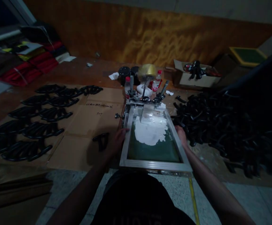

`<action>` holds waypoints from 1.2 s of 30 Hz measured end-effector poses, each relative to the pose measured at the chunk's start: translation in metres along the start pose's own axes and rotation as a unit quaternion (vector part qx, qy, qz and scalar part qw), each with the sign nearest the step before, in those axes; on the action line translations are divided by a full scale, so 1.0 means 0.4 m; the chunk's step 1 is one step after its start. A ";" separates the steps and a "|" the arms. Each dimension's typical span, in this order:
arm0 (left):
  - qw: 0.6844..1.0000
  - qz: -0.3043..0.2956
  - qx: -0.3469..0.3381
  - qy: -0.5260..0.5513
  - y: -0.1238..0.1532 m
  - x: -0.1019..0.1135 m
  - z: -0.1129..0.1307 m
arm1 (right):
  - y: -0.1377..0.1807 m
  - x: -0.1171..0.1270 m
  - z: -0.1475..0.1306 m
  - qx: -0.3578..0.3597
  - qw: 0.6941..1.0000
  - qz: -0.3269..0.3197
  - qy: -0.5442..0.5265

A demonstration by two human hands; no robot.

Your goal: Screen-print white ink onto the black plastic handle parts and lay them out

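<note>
A silk-screen printing frame point(153, 165) with pale metal edges lies before me. White ink point(150, 131) spreads over the upper part of its green mesh, and a flat squeegee-like blade point(150, 111) rests at the far end. My left hand point(119, 138) is at the left edge of the frame, dark and blurred. On the opposite side, my right hand point(181, 134) sits against the right edge. The frame partly hides the fingers of both hands, so their grip does not show. A single black curved piece point(101, 140) lies on cardboard left of my left hand.
Rows of black curved pieces point(36, 131) lie on the cardboard point(79, 125) at left. A heap of similar black pieces point(203, 115) covers the right side. Behind the frame stand clamps point(145, 98), red-capped bottles point(156, 82) and a tape roll point(147, 71). A carton point(195, 79) is farther back.
</note>
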State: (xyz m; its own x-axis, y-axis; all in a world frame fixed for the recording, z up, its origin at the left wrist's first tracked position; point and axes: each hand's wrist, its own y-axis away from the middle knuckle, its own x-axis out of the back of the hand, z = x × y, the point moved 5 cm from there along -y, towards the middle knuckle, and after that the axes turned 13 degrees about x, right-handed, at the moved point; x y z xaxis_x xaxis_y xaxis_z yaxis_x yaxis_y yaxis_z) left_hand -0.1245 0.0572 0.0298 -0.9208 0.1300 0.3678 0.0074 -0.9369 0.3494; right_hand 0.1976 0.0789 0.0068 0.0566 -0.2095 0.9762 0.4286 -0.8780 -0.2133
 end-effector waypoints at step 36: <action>0.993 -0.058 0.096 0.047 -0.015 -0.029 -0.069 | -0.248 0.105 -0.086 0.027 0.987 -0.026 -0.156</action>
State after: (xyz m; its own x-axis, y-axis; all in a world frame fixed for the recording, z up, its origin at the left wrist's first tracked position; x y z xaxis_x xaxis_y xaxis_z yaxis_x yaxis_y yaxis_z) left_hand -0.1246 0.0522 -0.0006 -0.9519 0.1946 0.2368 -0.0351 -0.8367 0.5465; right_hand 0.1267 0.1423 0.0677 0.3041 -0.0154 0.9525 0.4846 -0.8583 -0.1686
